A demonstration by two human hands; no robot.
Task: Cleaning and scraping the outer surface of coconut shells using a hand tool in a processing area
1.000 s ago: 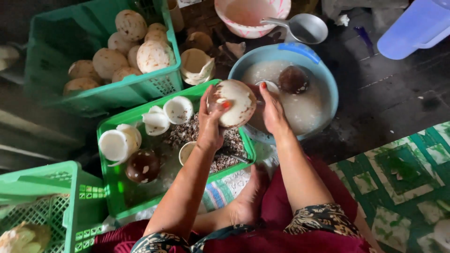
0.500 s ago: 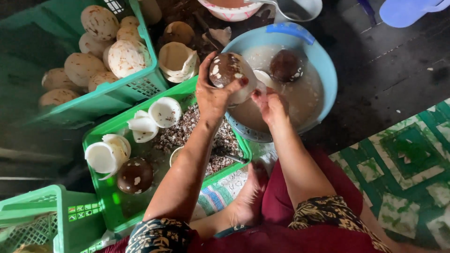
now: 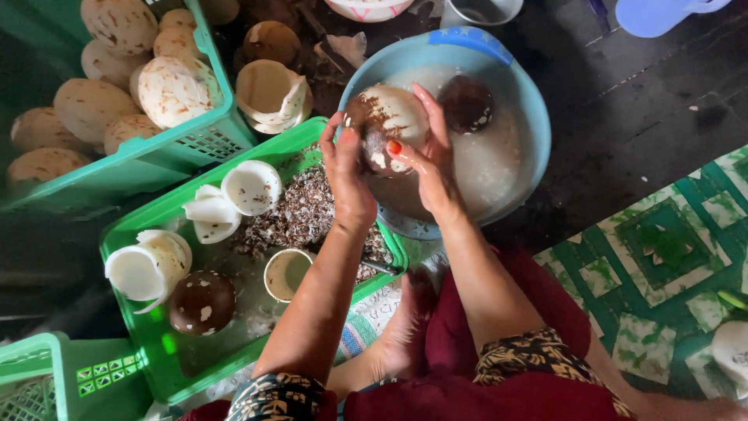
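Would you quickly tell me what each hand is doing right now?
Left hand: closed around the partly peeled coconut, over the blue basin.
Right hand: gripping the same coconut from the other side.

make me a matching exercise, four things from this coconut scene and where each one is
Things:
1. half-peeled coconut
2. dark round coconut
3. brown shell scraps
4. pale peeled coconuts

Places:
a. heaped in the crate at top left
b. held between the left hand and right hand
c. sitting in the cloudy water of the blue basin
d. strewn in the green tray

Pairs: 1-b, 2-c, 3-d, 4-a
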